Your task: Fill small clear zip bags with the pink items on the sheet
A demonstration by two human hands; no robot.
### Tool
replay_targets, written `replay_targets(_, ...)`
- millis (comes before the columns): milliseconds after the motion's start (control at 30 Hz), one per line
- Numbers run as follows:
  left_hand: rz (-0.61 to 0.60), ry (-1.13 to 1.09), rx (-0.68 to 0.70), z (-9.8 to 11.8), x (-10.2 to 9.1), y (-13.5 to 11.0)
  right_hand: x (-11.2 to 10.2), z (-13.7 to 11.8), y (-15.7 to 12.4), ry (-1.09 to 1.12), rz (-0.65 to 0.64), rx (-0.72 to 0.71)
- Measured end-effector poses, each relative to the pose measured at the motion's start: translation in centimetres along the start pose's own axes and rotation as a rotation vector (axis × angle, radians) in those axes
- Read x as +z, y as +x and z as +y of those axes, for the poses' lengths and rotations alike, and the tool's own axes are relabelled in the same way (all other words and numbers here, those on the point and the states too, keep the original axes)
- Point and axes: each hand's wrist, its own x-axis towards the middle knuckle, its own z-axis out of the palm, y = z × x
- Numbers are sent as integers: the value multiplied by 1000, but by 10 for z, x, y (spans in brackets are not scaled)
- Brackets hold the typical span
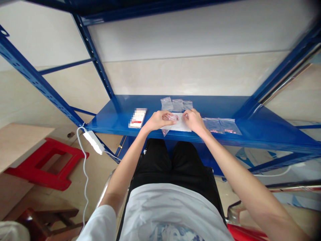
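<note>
My left hand (pixel 158 120) is closed, pinching a small clear plastic bag (pixel 171 117) with pink bits inside, just above the blue shelf (pixel 117 117). My right hand (pixel 192 119) is closed too, its fingertips pinched at the other side of the same bag. Under both hands lies a white sheet (pixel 181 127). Part of a clear bag (pixel 165 131) hangs over the shelf's front edge below my left hand.
Three empty clear bags (pixel 177 104) lie at the back of the shelf. Two filled bags (pixel 221 126) lie to the right. A white and red box (pixel 137 118) sits to the left. A white power strip (pixel 94 142) hangs off the shelf corner, and red stools (pixel 47 164) stand on the floor.
</note>
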Motion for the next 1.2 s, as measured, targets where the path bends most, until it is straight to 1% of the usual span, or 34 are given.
replay_targets(33,0,-4,1,0,0,0,-3,-2,2,90,-5,-10)
replay_targets(100,-8,-10,11,-1,0,0,-11,-8,5,337,-53,-44)
replay_targets(167,-28,-18,29,-2,1,0,-20,-17,4,585,-135,-93)
replay_targets(233,-39,-29,46,-3,2,0,-29,-26,0,723,-227,-138)
replay_targets(333,-51,-47,61,-4,3,0,-39,-38,-8,728,-354,-158)
replay_targets(400,-66,-55,68,-4,3,0,-43,-43,-12,713,-399,-143)
replay_targets(467,-67,-53,74,-3,3,0,-43,-42,-13,739,-385,-110)
replay_targets(567,-59,-33,75,-2,1,0,-35,-30,-8,796,-287,-24)
replay_targets(633,-53,-31,70,-1,0,0,-26,-18,-1,742,-210,4)
replay_targets(700,-44,-34,61,-1,0,0,-14,-7,4,576,-149,-11)
replay_targets(800,-29,-25,46,-1,-1,0,3,4,7,287,-111,-40)
replay_targets(867,-23,-21,39,-2,-3,-1,13,6,5,157,-93,-74)
replay_targets(967,-18,-25,27,-2,-4,-1,22,6,2,53,-39,-135)
replay_targets(1033,-10,-24,24,-2,-5,-2,25,6,0,13,-16,-146)
replay_targets(1200,-4,-28,29,-1,-6,-2,22,6,-1,-36,-40,-145)
